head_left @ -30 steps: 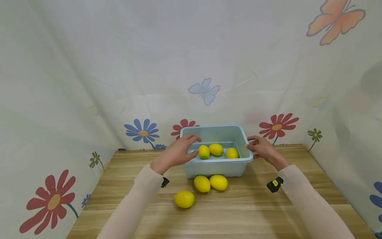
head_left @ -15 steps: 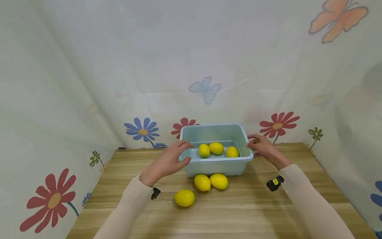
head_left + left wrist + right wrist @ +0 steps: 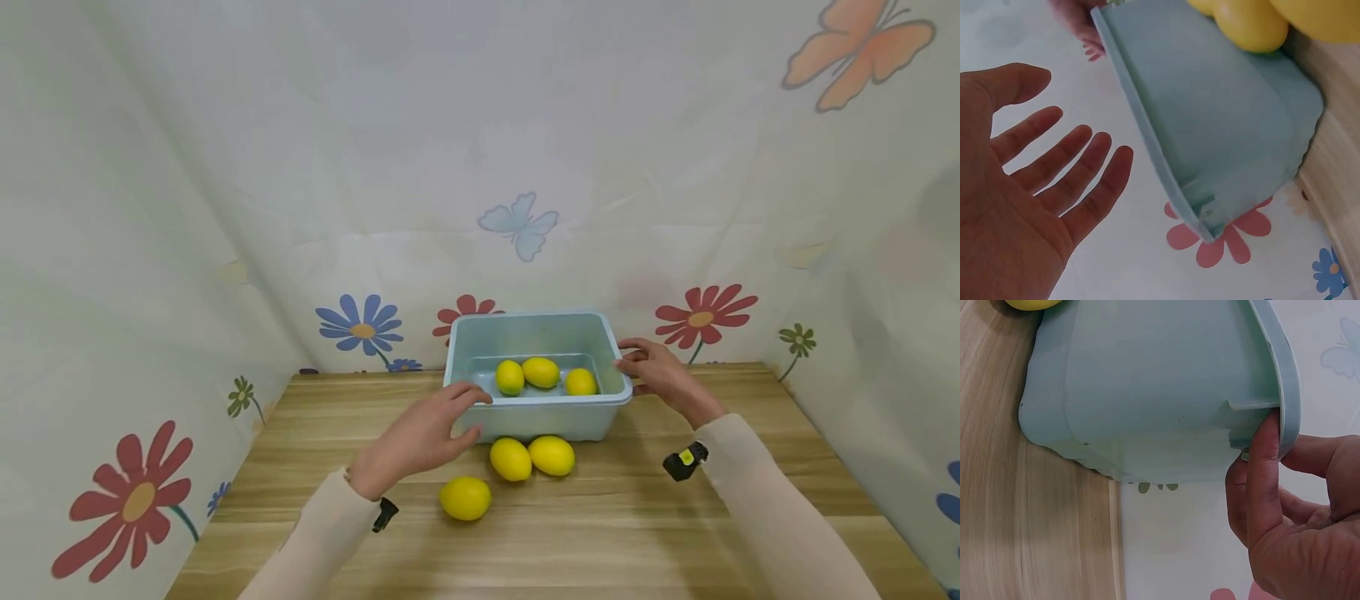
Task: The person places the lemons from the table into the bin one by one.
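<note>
Left fingers [image 3: 1102,194]: spread, apart from the tub [image 3: 558,421]
Right fingers [image 3: 1264,475]: pinching its rim [image 3: 1290,378]
Tub's long axis: left to right
Front lemons [image 3: 511,459]: nearer the left fingers

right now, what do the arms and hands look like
The left sleeve and right sleeve are long and pale cream. The left hand and right hand wear no gloves. Each wrist bears a small black device; the right one has a yellow-green patch.
</note>
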Motion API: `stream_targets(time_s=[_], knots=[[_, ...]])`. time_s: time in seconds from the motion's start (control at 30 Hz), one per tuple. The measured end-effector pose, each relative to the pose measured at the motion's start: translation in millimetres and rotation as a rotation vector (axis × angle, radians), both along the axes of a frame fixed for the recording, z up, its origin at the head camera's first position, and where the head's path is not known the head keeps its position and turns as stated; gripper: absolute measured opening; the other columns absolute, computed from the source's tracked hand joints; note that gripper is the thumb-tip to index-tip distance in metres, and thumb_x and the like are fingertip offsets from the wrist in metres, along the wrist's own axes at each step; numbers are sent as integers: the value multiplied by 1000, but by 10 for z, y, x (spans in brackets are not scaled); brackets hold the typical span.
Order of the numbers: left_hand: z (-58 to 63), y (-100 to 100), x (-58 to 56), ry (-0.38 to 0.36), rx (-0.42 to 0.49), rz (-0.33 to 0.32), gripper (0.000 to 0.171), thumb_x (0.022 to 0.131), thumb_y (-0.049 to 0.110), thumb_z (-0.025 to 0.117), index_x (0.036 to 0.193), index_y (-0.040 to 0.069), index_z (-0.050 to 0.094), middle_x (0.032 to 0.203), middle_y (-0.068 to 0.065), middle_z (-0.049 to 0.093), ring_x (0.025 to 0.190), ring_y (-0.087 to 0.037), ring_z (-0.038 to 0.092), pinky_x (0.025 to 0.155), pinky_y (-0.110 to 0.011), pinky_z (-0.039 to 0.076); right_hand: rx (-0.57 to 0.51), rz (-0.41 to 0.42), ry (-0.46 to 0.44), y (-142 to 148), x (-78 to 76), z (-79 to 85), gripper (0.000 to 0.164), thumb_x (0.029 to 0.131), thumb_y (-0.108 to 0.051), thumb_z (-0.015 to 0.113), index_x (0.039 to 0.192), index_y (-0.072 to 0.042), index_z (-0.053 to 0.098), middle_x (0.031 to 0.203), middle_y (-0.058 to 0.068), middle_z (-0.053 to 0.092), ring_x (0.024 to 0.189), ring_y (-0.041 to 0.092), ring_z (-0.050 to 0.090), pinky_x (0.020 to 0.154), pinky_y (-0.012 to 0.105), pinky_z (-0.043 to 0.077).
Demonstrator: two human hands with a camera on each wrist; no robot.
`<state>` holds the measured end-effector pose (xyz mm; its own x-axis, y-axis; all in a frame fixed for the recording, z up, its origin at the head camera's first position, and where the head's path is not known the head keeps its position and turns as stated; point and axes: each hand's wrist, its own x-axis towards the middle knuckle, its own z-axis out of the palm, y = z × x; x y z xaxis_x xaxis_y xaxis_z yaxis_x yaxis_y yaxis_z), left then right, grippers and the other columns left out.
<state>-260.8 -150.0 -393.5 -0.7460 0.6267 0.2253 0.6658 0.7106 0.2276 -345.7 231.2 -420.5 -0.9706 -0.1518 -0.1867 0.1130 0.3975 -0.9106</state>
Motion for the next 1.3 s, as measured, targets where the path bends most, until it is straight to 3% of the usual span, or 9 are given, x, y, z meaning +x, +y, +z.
stream_targets(time_s=[0.17,0.43,0.67,1.0,1.3], knots=[[-174,15,117,-27,-60,-40,38,94,32,64,130,22,57,132,4,58,111,-14,61,97,-33,53,2,8,11,-33,-24,-18,55,100,-21,55,149,-5,34,130,26,50,107,36,59,83,37,60],[-569,53,263,-56,-244,-79,48,90,38,66,134,21,57,139,-2,55,120,-19,58,97,-38,53,-15,2,2,-32,-30,-42,55,101,-21,55,149,-5,33,129,26,51,108,37,58,80,37,60],[-842,4,253,-82,-225,-92,54,89,37,69,137,19,54,144,-7,51,128,-23,52,102,-43,50,-13,10,-11,-28,-27,-25,57,101,-21,55,150,-5,31,132,27,49,109,39,57,81,37,60],[-1117,-29,212,-183,-247,-137,60,89,35,70,143,22,48,148,-5,44,133,-26,47,101,-42,51,-6,12,-21,-19,-38,-36,56,100,-22,55,149,-8,32,132,26,49,111,39,57,83,38,60],[-1203,-21,176,-150,-292,-145,46,87,31,72,129,23,56,125,1,53,110,-14,52,92,-29,52,-17,19,-21,-17,-41,-44,57,101,-23,55,150,-7,31,136,26,48,116,40,56,84,39,60]])
